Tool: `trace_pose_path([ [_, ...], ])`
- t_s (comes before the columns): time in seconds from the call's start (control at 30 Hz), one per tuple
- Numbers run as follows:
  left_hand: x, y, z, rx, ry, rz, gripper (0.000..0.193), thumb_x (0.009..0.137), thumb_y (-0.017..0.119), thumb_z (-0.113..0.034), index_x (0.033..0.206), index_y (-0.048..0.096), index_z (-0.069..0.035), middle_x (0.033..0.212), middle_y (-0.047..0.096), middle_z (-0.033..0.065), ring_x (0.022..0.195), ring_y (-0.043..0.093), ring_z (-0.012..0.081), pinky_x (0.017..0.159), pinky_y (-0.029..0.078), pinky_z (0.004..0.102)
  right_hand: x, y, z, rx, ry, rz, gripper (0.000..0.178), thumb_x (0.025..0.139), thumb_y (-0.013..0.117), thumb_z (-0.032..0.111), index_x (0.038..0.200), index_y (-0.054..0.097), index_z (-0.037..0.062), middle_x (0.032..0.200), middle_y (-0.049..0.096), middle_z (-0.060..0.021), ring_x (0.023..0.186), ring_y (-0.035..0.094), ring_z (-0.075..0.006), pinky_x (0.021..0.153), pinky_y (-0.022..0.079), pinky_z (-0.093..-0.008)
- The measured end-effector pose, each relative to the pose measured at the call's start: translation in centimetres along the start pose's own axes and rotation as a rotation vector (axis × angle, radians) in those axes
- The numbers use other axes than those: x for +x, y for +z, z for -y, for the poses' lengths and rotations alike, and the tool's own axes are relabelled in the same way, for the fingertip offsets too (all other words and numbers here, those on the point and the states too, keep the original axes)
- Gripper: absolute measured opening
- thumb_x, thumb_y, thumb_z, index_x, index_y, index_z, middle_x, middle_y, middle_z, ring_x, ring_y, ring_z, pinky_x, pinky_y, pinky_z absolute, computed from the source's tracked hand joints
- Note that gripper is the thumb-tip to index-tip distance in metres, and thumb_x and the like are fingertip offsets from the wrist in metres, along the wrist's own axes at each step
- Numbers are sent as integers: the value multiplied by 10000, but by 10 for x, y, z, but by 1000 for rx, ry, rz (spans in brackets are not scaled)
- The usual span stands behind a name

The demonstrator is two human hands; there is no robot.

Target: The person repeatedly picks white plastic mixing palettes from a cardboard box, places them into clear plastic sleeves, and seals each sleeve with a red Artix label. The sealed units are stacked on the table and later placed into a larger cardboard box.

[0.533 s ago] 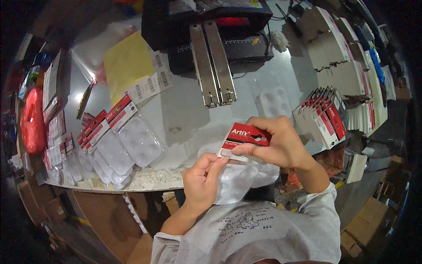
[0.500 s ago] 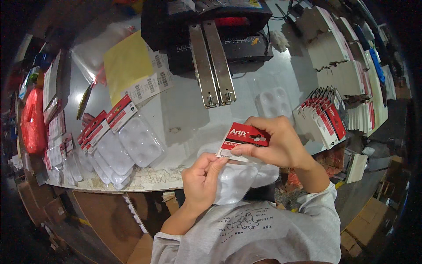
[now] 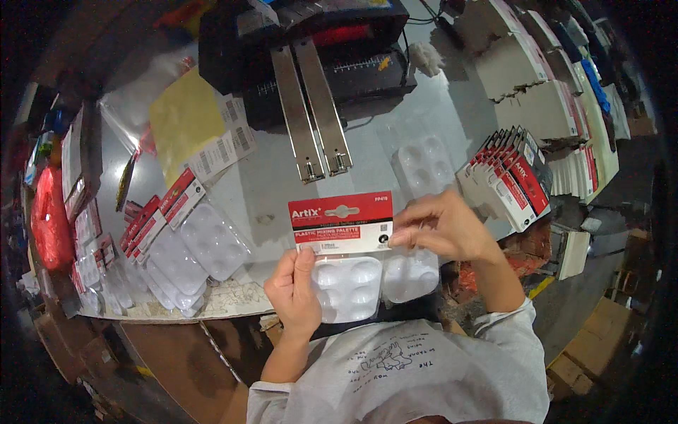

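My left hand [image 3: 293, 291] grips the left edge of a bagged white paint palette [image 3: 346, 290], with the thumb at the lower corner of its red-and-white header card [image 3: 346, 244]. The card faces up, spread flat, with a hang hole near its upper edge. At the card's right end, my right hand [image 3: 448, 230] is closed, thumb and fingers pinching its edge. Below the card hangs the palette with its several round wells. Another white palette [image 3: 409, 275] lies just right of it, partly under my right hand.
A black machine with two long metal arms [image 3: 311, 113] stands ahead. Carded palettes [image 3: 187, 254] lie at left, near a yellow sheet [image 3: 185, 120]. More palettes [image 3: 424, 166] sit right of the machine. Folded header cards [image 3: 512, 184] and tall card stacks [image 3: 540, 120] line the right.
The header card, earlier tilted between my hands, now lies level and facing up. The palette under it has turned upright. My right hand has slid to the card's right end.
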State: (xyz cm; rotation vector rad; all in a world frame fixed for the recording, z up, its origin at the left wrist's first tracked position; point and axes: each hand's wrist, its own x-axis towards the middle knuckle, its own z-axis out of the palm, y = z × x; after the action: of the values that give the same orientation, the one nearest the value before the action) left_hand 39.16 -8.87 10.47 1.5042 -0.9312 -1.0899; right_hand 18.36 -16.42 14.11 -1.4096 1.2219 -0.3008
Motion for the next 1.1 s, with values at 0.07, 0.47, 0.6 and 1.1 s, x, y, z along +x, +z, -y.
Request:
trace_pose_path([
  [0.07,2,0,5,22,36,24,258,926,505,-184,829,608,32,693,566,-6,651,429,53,584,362,209,-2,3,-10,217,25,28,218,796,676,200,857,679,-10,715,651,-64,600,584,-88,532,466,-242],
  [0.47,29,8,22,144,18,-36,282,950,408,-190,788,488,27,649,507,64,635,414,115,591,371,260,30,28,-15,580,197,-51,169,858,549,134,810,597,-20,666,598,-65,571,573,-124,493,432,-227],
  [0.6,62,16,30,311,97,-112,272,951,394,-196,801,470,17,652,474,86,624,412,151,605,380,284,61,29,-23,740,27,-185,172,857,557,135,801,608,-19,716,617,-67,615,591,-124,527,460,-240],
  [1.1,69,-55,-8,1103,431,-504,229,845,567,-233,974,585,-45,889,571,119,866,535,300,759,412,382,-24,-48,-29,-647,-602,-1023,265,903,348,110,731,511,-7,723,578,-133,631,552,-267,611,441,-371],
])
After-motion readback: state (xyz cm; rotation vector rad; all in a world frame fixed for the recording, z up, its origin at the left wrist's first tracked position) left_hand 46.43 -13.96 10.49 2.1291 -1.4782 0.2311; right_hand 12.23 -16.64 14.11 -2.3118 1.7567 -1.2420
